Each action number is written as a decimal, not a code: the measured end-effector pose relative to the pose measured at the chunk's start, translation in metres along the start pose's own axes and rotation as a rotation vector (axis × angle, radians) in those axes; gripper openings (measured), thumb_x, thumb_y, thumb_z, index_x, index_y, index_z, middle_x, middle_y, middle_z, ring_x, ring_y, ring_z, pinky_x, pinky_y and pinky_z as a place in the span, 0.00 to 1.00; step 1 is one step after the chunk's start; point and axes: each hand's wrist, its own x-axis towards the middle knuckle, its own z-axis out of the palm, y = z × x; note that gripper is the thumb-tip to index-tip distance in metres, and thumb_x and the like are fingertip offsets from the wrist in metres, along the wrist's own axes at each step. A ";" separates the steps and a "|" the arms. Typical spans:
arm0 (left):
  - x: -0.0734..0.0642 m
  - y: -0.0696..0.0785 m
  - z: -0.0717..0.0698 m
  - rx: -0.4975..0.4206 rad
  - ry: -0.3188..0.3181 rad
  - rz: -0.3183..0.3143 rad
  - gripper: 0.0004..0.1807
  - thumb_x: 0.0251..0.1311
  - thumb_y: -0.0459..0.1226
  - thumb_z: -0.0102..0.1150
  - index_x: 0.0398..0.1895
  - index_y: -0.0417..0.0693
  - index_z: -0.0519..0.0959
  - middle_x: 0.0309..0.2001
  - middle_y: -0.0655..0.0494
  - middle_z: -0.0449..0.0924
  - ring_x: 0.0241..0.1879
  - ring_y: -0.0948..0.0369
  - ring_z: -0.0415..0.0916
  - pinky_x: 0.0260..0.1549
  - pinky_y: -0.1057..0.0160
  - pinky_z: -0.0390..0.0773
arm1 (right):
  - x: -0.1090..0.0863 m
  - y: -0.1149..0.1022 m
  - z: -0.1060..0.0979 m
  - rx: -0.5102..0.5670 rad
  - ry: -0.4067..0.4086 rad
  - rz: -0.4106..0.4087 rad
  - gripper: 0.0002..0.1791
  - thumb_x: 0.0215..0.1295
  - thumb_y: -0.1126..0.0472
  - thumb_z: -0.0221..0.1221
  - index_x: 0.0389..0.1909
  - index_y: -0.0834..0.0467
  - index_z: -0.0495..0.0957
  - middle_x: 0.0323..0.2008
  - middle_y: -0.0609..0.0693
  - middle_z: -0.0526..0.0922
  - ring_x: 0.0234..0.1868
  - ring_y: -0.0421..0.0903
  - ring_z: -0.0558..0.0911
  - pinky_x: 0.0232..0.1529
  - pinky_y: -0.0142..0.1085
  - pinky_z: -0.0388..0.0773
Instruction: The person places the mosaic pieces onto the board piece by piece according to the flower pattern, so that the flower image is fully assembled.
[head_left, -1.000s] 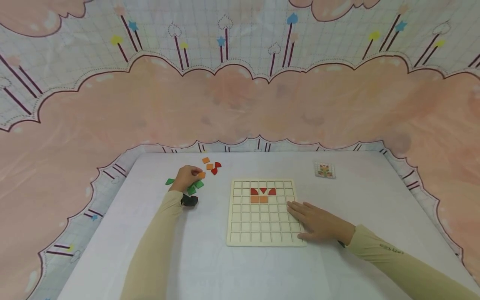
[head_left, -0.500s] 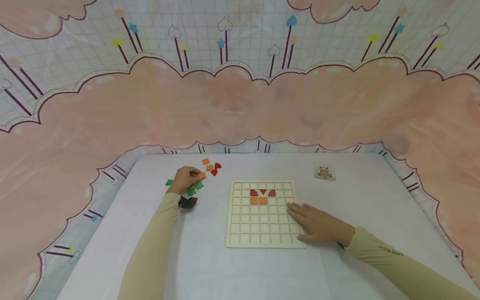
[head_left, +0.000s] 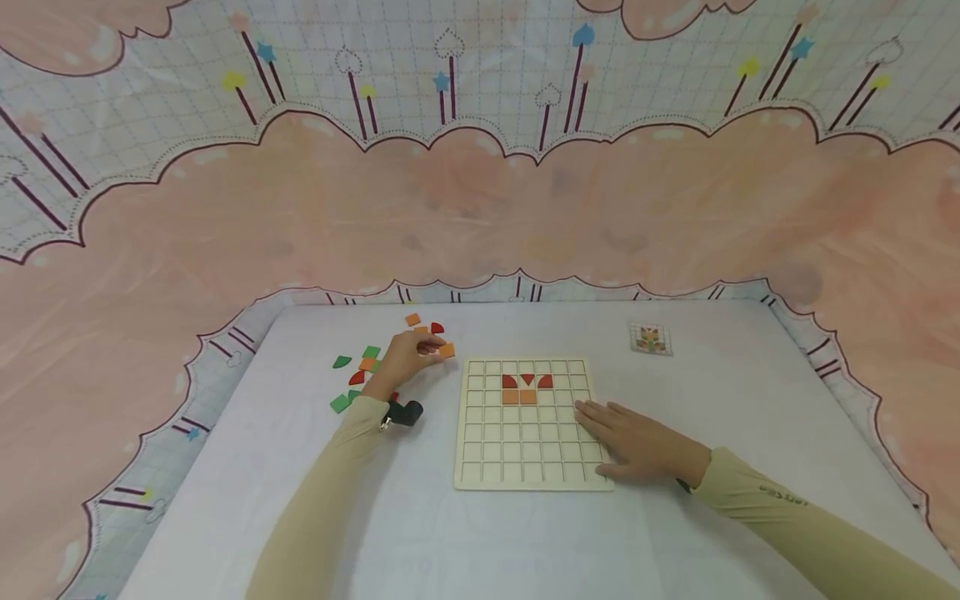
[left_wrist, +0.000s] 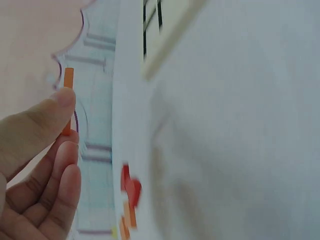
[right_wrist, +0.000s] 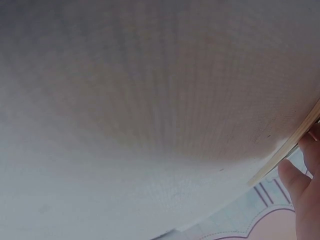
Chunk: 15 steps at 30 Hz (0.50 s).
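Note:
In the head view, my left hand (head_left: 408, 360) is left of the pale grid board (head_left: 492, 454), pinching an orange square tile (head_left: 447, 351) between thumb and fingers. The left wrist view shows that tile (left_wrist: 69, 78) edge-on, raised above the table. My right hand (head_left: 645, 446) rests with extended fingers on the board's right edge; in the right wrist view its thumb (right_wrist: 294, 180) is beside the wooden edge (right_wrist: 280, 157). Near the top of the grid lie three red pieces, the middle one a triangle (head_left: 528, 379), over two orange squares (head_left: 519, 397).
Loose green tiles (head_left: 341, 403), red pieces (head_left: 356, 378) and orange squares (head_left: 412, 319) are scattered around the left hand, some hidden behind it. A small pattern card (head_left: 649, 338) lies at the back right. A patterned cloth (head_left: 480, 208) rises behind the white table (head_left: 450, 542).
My left hand has lifted the orange square from the loose pile and moved right toward the board, uncovering green, red and orange tiles. The right hand stays in place.

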 end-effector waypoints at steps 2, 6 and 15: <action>0.000 0.010 0.010 -0.004 -0.002 0.038 0.16 0.53 0.35 0.65 0.45 0.39 0.81 0.43 0.46 0.82 0.40 0.55 0.76 0.45 0.58 0.78 | 0.000 0.000 -0.001 -0.003 -0.005 0.002 0.44 0.63 0.38 0.51 0.71 0.60 0.53 0.73 0.55 0.53 0.73 0.53 0.56 0.70 0.49 0.56; -0.001 0.033 0.031 -0.047 -0.016 0.052 0.15 0.53 0.35 0.66 0.45 0.41 0.82 0.42 0.48 0.83 0.39 0.57 0.76 0.43 0.60 0.78 | 0.000 0.000 -0.001 -0.014 -0.010 0.004 0.44 0.63 0.38 0.51 0.71 0.60 0.53 0.73 0.55 0.53 0.73 0.52 0.56 0.70 0.48 0.57; -0.003 0.074 0.078 -0.100 -0.148 0.128 0.13 0.52 0.34 0.67 0.42 0.42 0.83 0.40 0.49 0.82 0.38 0.58 0.77 0.41 0.64 0.78 | 0.001 -0.001 -0.003 0.014 -0.024 0.015 0.44 0.63 0.38 0.51 0.72 0.60 0.52 0.73 0.55 0.52 0.73 0.52 0.55 0.70 0.49 0.56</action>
